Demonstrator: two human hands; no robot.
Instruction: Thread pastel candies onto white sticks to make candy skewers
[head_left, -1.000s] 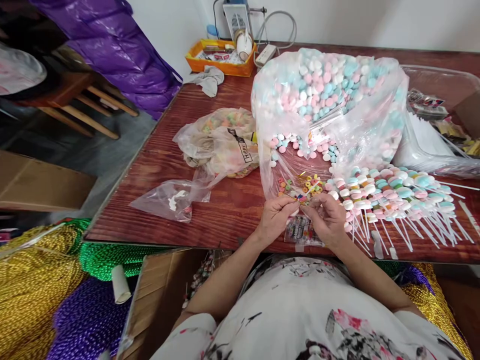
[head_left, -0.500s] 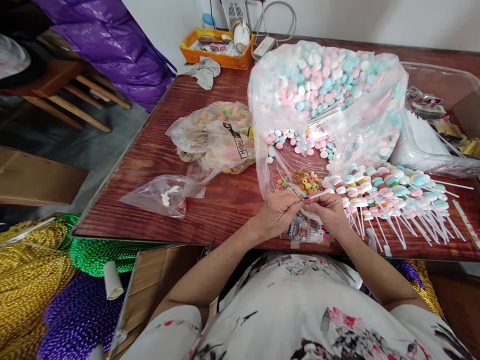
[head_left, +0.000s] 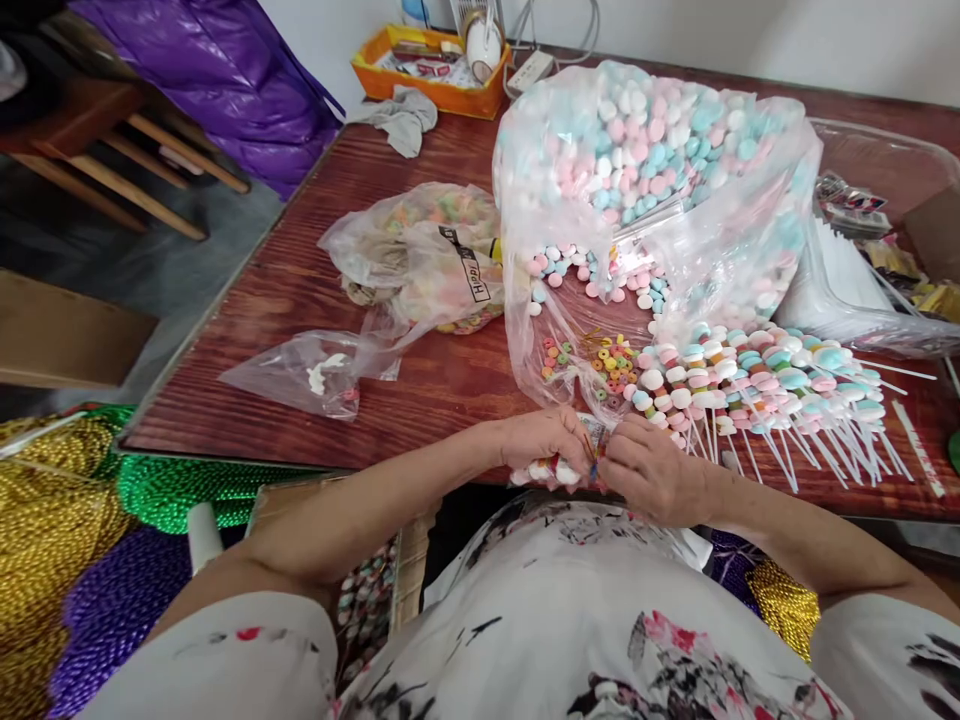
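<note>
My left hand point(head_left: 541, 446) and my right hand point(head_left: 651, 472) meet at the near edge of the wooden table point(head_left: 315, 290), fingers pinched together on a small printed candy packet point(head_left: 592, 440) with pale candies under it. Just beyond the hands lies a scatter of small coloured ring candies point(head_left: 604, 365) on clear plastic. To the right is a row of pastel candy lollipops on white sticks point(head_left: 757, 385). A big clear bag of pink, blue and white candies point(head_left: 645, 170) stands behind them.
A smaller clear bag of mixed candies point(head_left: 427, 260) and a nearly empty plastic bag point(head_left: 315, 372) lie to the left. An orange tray point(head_left: 427, 70) sits at the far edge. Gold, green and purple tinsel point(head_left: 67, 540) fills the floor at left; a cardboard box point(head_left: 375, 600) holds finished pieces.
Both hands have drawn back from the ring candies to the table's near edge, still pinched together on the small packet. The view has tipped downward.
</note>
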